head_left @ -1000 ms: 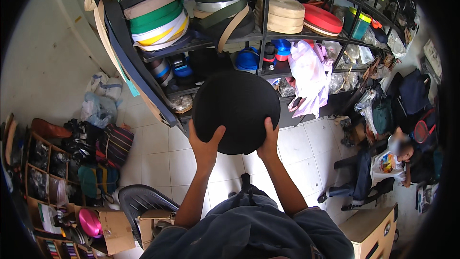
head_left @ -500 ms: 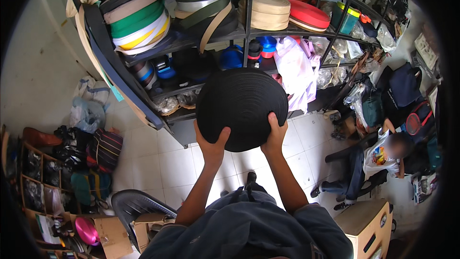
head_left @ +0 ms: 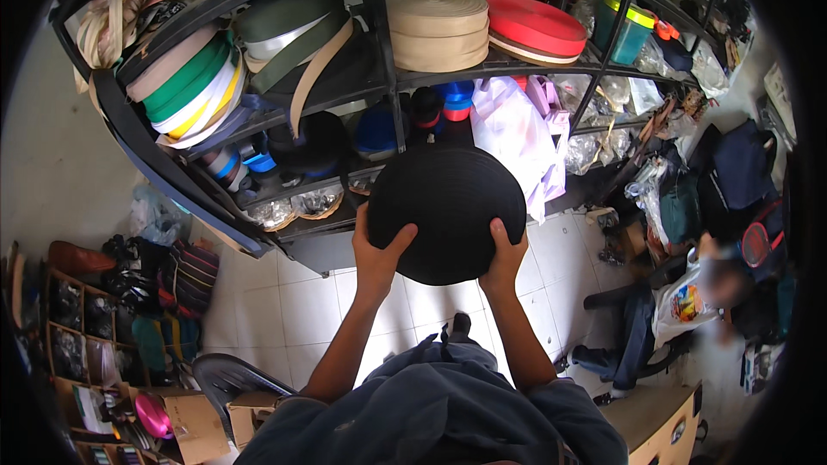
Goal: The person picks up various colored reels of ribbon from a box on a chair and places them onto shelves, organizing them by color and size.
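A large roll of black webbing (head_left: 448, 215), wound into a thick disc, is held up in front of my body with its flat side toward me. My left hand (head_left: 379, 250) grips its left edge, thumb lying on the flat face. On the opposite edge my right hand (head_left: 504, 257) holds it the same way, the fingers hidden underneath. Just beyond the roll stands a dark metal shelf rack (head_left: 370, 9). On it lie rolls of beige webbing (head_left: 437, 26), a red webbing roll (head_left: 536, 26) and a stack of green, white and yellow rolls (head_left: 191, 90).
A white plastic bag (head_left: 512, 133) hangs from the lower shelf. Behind me to the left is a black chair (head_left: 237, 379) near cardboard boxes (head_left: 198, 426). At the right a person (head_left: 680, 306) sits beside a wooden cabinet (head_left: 655, 422). Bags and cubbyholes line the left wall.
The shelf rack looks larger and has shifted left in view. The black roll, still in both hands, sits slightly lower in the picture. The seated person's arm has moved.
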The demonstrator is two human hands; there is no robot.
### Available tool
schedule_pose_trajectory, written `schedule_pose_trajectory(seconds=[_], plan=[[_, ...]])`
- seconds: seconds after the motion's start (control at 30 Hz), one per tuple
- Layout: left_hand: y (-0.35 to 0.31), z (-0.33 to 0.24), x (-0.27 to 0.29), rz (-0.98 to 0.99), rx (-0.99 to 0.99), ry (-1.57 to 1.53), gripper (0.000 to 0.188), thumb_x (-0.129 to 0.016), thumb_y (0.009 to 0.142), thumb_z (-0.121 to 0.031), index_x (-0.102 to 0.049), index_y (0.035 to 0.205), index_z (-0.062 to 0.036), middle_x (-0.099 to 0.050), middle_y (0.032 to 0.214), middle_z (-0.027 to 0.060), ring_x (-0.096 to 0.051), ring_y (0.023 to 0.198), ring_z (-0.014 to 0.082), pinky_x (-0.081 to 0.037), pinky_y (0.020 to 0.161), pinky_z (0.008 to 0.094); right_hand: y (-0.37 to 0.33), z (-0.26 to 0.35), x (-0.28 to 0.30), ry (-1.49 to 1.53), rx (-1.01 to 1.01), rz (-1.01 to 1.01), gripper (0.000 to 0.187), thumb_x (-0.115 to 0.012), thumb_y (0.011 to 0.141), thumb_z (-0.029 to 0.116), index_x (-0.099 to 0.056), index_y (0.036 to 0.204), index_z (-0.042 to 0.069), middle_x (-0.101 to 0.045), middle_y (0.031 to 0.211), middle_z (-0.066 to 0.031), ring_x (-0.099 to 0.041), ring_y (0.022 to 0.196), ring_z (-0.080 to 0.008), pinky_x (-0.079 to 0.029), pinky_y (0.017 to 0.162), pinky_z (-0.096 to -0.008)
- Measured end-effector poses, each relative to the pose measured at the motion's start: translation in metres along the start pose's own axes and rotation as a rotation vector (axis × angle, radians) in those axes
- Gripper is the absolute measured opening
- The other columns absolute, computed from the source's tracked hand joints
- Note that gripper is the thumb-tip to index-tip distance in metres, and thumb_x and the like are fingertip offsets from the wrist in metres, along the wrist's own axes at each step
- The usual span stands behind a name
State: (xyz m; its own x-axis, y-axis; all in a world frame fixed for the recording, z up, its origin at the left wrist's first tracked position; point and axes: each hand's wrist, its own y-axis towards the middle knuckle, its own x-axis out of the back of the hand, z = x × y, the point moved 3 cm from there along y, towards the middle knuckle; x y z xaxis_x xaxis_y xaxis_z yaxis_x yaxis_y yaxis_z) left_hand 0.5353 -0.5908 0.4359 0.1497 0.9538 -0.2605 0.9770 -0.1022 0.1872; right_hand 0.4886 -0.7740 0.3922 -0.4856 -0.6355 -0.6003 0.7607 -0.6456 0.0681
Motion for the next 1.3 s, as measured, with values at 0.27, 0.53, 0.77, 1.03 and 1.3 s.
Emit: schedule_pose_trajectory(seconds=[0.27,0.53,0.77,1.03,1.3], plan=[[0.024,0.044,-0.005,0.034,0.068,-0.440,0.066,-0.075,0.071,-0.008,-0.041,0.127,0.0003,-0.053,0.118,0.0120,-0.050,0.114,0.0226,-0.039,0.098,0.0329,0.075,0.004,0.003,-0.063,-0.139,0.194,0.047,-0.070,0.079,0.013,-0.049,0.118,-0.002,-0.058,0.108,-0.0116,-0.057,0.097,-0.0203,-0.046,0.086,-0.0308],[0.007,0.055,0.012,-0.432,0.080,-0.467,0.063,-0.071,0.070,-0.002,-0.042,0.127,0.0009,-0.054,0.119,0.0133,-0.053,0.111,0.0272,-0.043,0.096,0.0364,0.085,-0.028,-0.048,-0.279,-0.324,0.531,0.054,-0.074,0.076,0.018,-0.048,0.120,-0.001,-0.056,0.110,-0.0122,-0.053,0.103,-0.0177,-0.042,0.089,-0.0287],[0.022,0.035,0.020,-0.411,0.021,-0.349,0.074,-0.072,0.073,-0.014,-0.034,0.135,-0.0023,-0.048,0.127,0.0164,-0.049,0.116,0.0295,-0.042,0.098,0.0403,0.091,-0.031,-0.058,-0.098,-0.396,0.668,0.075,-0.078,0.069,0.006,-0.039,0.132,0.003,-0.052,0.119,-0.0111,-0.048,0.114,-0.0207,-0.037,0.098,-0.0330],[0.077,-0.008,-0.001,0.041,-0.186,-0.073,0.077,-0.056,0.083,-0.053,-0.027,0.139,-0.0074,-0.051,0.124,0.0231,-0.056,0.109,0.0335,-0.046,0.093,0.0446,0.217,0.113,-0.021,-0.023,-0.128,0.161,0.042,-0.068,0.079,0.022,-0.058,0.114,0.001,-0.061,0.113,-0.0103,-0.059,0.103,-0.0218,-0.043,0.094,-0.0343],[0.094,-0.036,0.031,-0.088,-0.285,0.030,0.048,-0.048,0.091,-0.036,-0.043,0.123,0.0004,-0.059,0.110,0.0209,-0.060,0.101,0.0295,-0.048,0.086,0.0389,0.426,0.198,-0.018,-0.088,-0.083,0.264,0.040,-0.066,0.080,0.022,-0.053,0.113,0.005,-0.062,0.105,-0.0104,-0.061,0.095,-0.0250,-0.051,0.077,-0.0431]])
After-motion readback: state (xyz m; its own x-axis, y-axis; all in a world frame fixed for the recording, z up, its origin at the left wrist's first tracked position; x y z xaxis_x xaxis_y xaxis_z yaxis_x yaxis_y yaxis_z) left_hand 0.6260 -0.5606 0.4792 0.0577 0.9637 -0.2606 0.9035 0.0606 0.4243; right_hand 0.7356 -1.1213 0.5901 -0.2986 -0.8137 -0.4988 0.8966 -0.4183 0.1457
